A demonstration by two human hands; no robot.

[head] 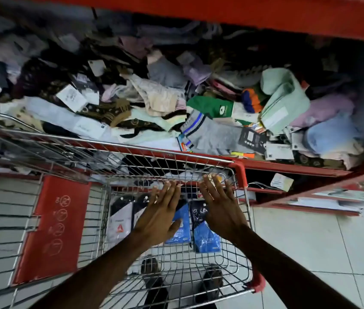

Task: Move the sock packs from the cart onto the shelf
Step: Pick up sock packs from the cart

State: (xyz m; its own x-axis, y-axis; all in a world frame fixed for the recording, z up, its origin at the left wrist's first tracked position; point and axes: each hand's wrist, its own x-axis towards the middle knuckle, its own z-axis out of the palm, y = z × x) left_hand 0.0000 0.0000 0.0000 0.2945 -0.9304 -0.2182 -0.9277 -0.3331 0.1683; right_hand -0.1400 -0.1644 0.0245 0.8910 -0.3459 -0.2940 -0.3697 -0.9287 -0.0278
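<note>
Bare fingers spread flat, gripping nothing: my left hand [158, 216], right hand [220, 207] | fingertips near cart [241, 168] front rim | blue sock packs [205, 238] below palms on basket floor, apart from fingers | white-and-black packs [121, 217] left | shelf [288, 165] heaped beyond rim, open floor right.
</note>
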